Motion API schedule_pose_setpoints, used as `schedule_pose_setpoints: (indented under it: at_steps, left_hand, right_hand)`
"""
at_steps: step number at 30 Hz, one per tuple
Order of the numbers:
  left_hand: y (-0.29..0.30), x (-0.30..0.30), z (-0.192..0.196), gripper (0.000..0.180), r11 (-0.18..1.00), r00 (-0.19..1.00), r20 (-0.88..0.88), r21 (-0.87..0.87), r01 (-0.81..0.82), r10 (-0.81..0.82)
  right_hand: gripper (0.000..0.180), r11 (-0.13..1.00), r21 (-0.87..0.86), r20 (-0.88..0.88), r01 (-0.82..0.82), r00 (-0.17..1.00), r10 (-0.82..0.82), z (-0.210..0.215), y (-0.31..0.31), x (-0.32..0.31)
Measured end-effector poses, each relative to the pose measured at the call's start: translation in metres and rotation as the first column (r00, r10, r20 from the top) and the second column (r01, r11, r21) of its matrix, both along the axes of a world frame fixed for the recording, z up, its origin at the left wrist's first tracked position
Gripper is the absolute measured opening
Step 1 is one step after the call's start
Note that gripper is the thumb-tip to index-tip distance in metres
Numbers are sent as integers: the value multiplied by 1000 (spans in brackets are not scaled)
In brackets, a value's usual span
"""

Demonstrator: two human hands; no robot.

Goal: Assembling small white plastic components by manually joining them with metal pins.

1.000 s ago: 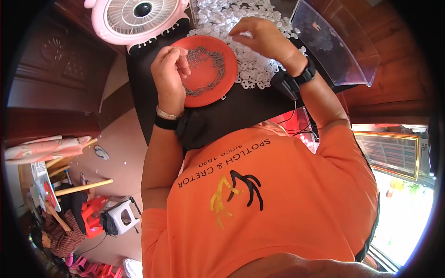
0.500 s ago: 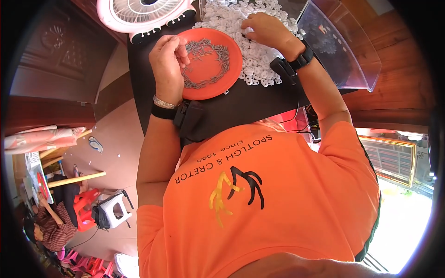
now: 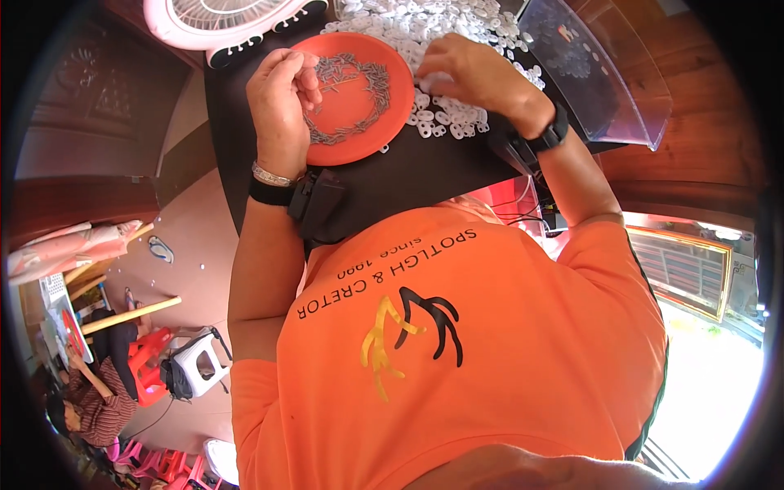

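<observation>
- Two bare hands are at work. The left hand (image 3: 279, 102) has its fingers curled in and its thumb close to the forefinger; whether it pinches anything, I cannot tell.
- The right hand (image 3: 482, 75) bends its fingers down at the near edge of the white heap; whether a piece is caught between them, I cannot tell.
- One round, orange-red plate (image 3: 349, 106) lies on the table, partly under the left hand.
- Many small grey metal screws (image 3: 377, 86), too many to count, form a rough ring on the plate.
- Small white plastic pieces with holes (image 3: 469, 121), again beyond counting, spread behind the plate and to its right; one stray white piece (image 3: 384, 149) lies just beside the plate's near rim.
- One black table (image 3: 416, 175) bears all of these.
- One pink-and-white fan (image 3: 237, 16) stands at the table's far left; one clear plastic bin (image 3: 608, 106) is at its right side.
- Two black wrist straps, one per arm: the left strap (image 3: 271, 193) sits below one silvery bracelet (image 3: 273, 175), the right strap (image 3: 552, 135) has no such neighbour.
</observation>
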State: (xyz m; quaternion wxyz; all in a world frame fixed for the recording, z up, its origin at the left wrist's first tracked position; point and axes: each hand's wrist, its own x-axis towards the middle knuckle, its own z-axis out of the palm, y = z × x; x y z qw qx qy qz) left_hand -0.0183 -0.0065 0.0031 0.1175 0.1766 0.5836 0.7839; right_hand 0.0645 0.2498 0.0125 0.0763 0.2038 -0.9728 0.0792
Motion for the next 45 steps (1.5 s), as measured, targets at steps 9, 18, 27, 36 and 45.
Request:
schedule_pose_setpoints:
  at_steps: [9, 18, 27, 36, 45]
  left_hand:
    - [0, -3, -4, 23, 999, 1000, 14, -30, -12, 13]
    - [0, -1, -4, 23, 999, 999, 36, -33, 24, -23]
    - [2, 0, -1, 23, 999, 1000, 18, -40, 5, -4]
    - [2, 1, 2, 20, 1000, 999, 54, -4, 0, 0]
    - [10, 12, 1, 35, 932, 916, 214, -52, 357, -339]
  right_hand:
    - [15, 989, 74, -228, 125, 968, -105, -2, 23, -18]
    - [8, 998, -35, 12, 56, 998, -55, 15, 5, 16]
    - [10, 983, 147, 65, 108, 991, -119, -2, -10, 8]
    - [10, 982, 130, -47, 138, 990, -133, -5, -9, -1]
    - [8, 878, -451, -196, -160, 978, 78, 30, -61, -26]
